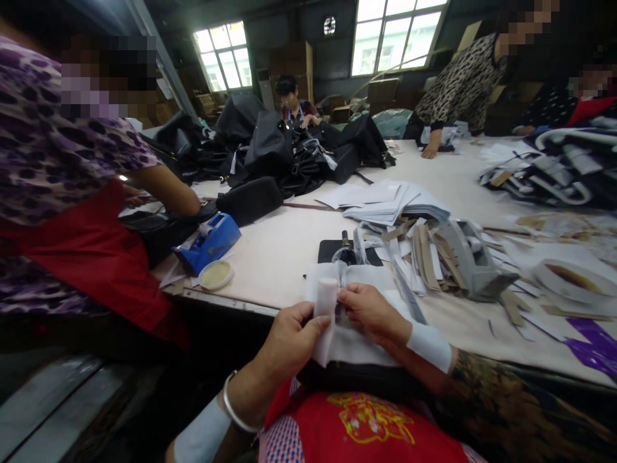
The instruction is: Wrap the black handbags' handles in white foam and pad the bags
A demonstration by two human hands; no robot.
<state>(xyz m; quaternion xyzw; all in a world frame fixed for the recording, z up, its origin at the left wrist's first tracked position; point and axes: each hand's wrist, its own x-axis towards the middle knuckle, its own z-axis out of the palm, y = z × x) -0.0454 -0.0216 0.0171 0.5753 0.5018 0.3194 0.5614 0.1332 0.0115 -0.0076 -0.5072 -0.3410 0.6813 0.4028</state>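
Observation:
My left hand (292, 337) is closed on a folded strip of thin white wrapping sheet (326, 321), thumb in front and fingers behind. My right hand (373, 313) pinches at the strip's right edge; exactly what lies between its fingertips is hard to see. A wider white sheet (354, 347) spreads beneath both hands at the table's near edge. Just beyond it lies a flat black piece (373, 252) with a dark strap end and metal fitting (345, 241), partly covered by clear film.
A grey tape dispenser (475, 263) and cardboard strips (427, 257) lie right, behind them white paper sheets (400, 199). Left are a blue tape dispenser (209, 241), a tape roll (216, 274) and a co-worker in a red apron (91, 251). Black bags (270, 145) are heaped farther back.

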